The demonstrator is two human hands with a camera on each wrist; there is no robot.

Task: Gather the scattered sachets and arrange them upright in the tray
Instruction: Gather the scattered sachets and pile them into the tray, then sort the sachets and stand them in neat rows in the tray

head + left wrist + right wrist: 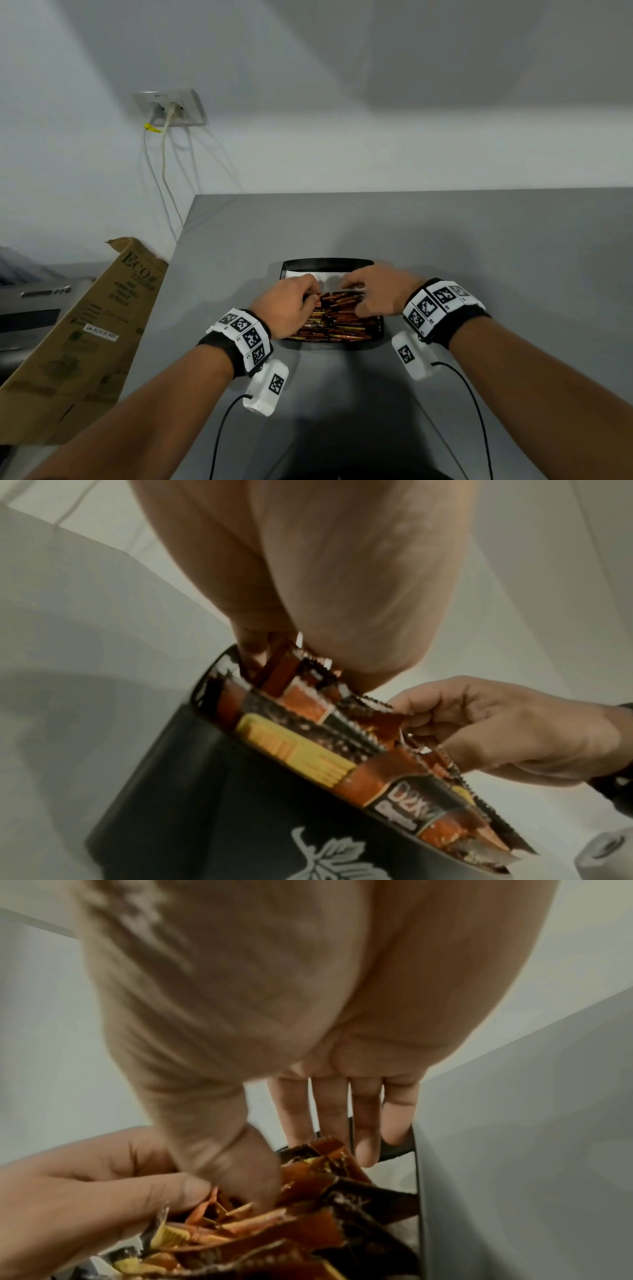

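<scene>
Tidying sachets (337, 317) packed in the near half of the tray (327, 264) | we pinch a few with our left hand (287, 306), right hand (378, 293) spread, fingers straight, atop them | risk, we judge: loosening the pinch topples the leaning row toward the tray's bare far half.

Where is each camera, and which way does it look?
Head: on the head, looking down at the tray of sachets; both forearms, left hand, right hand show.
Left wrist: along the left palm toward the sachets.
Right wrist: along the right palm and fingers.
Shared: both wrist views show sachets and the other hand.
</scene>
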